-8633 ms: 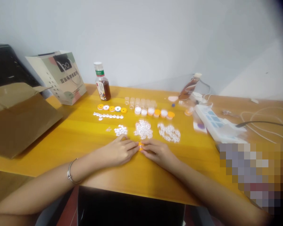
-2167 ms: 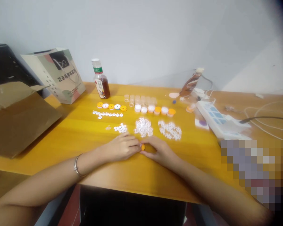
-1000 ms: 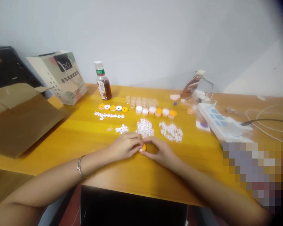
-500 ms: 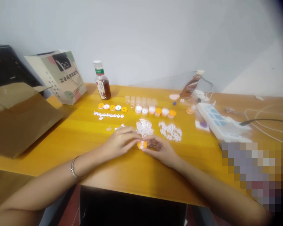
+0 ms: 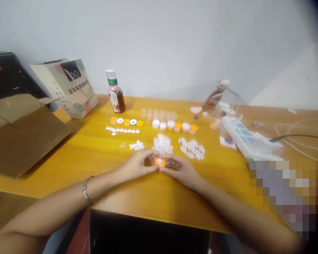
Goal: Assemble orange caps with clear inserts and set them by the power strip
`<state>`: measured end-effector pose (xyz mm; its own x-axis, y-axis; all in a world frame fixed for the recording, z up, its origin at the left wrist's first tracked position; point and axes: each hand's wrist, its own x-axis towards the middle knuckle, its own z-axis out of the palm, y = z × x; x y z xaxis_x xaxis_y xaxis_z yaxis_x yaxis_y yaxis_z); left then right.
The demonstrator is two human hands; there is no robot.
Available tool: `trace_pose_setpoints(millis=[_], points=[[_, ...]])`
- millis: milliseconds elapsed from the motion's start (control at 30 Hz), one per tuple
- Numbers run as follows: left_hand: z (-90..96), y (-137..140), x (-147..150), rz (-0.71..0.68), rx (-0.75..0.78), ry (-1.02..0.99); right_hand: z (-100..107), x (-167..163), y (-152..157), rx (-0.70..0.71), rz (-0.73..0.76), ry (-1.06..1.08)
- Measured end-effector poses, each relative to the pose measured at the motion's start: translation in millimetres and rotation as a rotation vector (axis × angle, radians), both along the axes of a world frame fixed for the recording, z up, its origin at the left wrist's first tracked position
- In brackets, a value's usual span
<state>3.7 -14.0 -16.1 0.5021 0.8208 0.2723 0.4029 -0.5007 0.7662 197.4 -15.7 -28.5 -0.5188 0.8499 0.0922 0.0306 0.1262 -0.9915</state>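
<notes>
Between my two hands is a small orange round piece with a white middle (image 5: 159, 162), held just above the near part of the table. The fingertips of my left hand (image 5: 139, 163) close on its left edge, thumb below and fingers above. My right hand (image 5: 182, 169) pinches the right edge the same way. Right behind the hands lie two heaps of thin white cut-out pieces, a nearer-to-centre heap (image 5: 163, 143) and a right heap (image 5: 192, 148). A pile of small white round pieces (image 5: 136, 145) sits beyond my left hand.
Farther back are a row of orange and white discs (image 5: 126, 122), small white pieces (image 5: 122, 130), stacked caps (image 5: 177, 126) and clear cups (image 5: 155, 115). A drink bottle (image 5: 116, 97), paper bag (image 5: 76, 90) and cardboard box (image 5: 29, 137) stand left; a tilted bottle (image 5: 214, 96) and power strip (image 5: 240, 132) right.
My left hand has shifted from the top of the orange piece to its left edge, thumb lower. The pile of small white round pieces is now uncovered. The right hand stays put.
</notes>
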Motion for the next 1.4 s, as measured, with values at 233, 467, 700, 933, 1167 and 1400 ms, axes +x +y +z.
trace_pose_setpoints(millis=[233, 467, 700, 933, 1167, 1400], points=[[8.3, 0, -2, 0.023, -0.002, 0.002, 0, 0, 2, -0.044, -0.024, 0.001], [14.1, 75, -18, 0.24, 0.34, 0.23, 0, 0, 4, -0.094, -0.072, 0.018], [2.2, 141, 0, 0.22, 0.499, 0.451, -2, 0, 3, -0.049, -0.09, 0.053], [-2.6, 149, 5, 0.22, 0.495, 0.403, -1, 0, 2, -0.015, -0.084, 0.028], [19.1, 102, 1, 0.168, 0.48, 0.163, -3, 1, 3, 0.039, -0.093, 0.011], [20.7, 33, -16, 0.056, -0.25, -0.274, -4, 0, 1, 0.088, -0.108, -0.004]])
